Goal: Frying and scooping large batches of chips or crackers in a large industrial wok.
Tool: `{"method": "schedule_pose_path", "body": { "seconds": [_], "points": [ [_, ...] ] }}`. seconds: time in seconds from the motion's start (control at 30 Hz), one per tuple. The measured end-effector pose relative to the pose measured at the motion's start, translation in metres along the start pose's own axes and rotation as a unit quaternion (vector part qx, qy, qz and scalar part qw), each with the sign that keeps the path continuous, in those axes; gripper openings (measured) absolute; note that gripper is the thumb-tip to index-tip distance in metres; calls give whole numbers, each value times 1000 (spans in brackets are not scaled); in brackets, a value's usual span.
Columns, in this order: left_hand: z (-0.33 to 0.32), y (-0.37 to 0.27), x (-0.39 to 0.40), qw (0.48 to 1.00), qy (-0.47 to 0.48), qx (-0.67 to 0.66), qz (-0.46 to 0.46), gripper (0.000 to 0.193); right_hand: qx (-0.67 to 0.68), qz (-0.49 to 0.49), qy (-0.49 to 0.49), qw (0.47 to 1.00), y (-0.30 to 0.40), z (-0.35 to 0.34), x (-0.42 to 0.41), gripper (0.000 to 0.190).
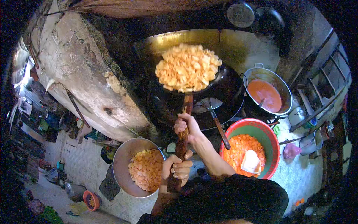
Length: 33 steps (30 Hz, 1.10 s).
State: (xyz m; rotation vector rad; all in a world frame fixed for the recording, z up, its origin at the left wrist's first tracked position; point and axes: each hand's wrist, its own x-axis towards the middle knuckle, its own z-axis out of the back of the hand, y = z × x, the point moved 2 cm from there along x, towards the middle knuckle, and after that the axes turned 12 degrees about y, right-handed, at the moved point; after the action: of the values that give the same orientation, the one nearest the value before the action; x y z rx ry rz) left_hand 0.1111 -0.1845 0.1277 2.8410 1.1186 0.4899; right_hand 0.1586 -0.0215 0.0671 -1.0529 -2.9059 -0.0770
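My left hand is wrapped around the lower end of a thick wooden handle. Higher up the same handle, my right hand grips it. At its far end, a big skimmer heaped with golden chips, slightly blurred, is held over a large dark wok. The skimmer's bowl is mostly hidden under the chips. A smaller ladle or skimmer with its own wooden handle rests across the wok's near right edge, beside my right forearm.
Left stands a metal basin of cooked chips; right, a red-rimmed green tub holds orange pieces and a white scoop-like object. Behind the tub is a pot of orange-red liquid. A curved metal sheet backs the wok; a rough wall rises left.
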Motion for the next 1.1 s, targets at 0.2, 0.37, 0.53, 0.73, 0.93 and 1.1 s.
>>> {"method": "schedule_pose_path", "body": {
  "seconds": [0.2, 0.37, 0.53, 0.73, 0.93, 1.1],
  "points": [
    [44, -3, -35, 982, -11, -179, -58, 15, 46, -13, -150, 987, -46, 85, -21, 34],
    [87, 0, -69, 971, 26, -233, -50, 13, 136, -55, -91, 985, -69, 122, -35, 32],
    [110, 9, -92, 990, -14, -139, -21, 12, 70, -47, -113, 990, -87, 153, -48, 32],
    [159, 12, -127, 996, -10, -92, 2, 13, -268, -75, -291, 915, -73, 153, -92, 41],
    [186, 8, -147, 994, 2, -104, -19, 11, -431, 18, -442, 786, 11, 209, -251, 23],
    [192, 6, -146, 997, -73, -32, 5, 11, -348, 93, -473, 804, 72, 275, -423, 36]
  ]
}}
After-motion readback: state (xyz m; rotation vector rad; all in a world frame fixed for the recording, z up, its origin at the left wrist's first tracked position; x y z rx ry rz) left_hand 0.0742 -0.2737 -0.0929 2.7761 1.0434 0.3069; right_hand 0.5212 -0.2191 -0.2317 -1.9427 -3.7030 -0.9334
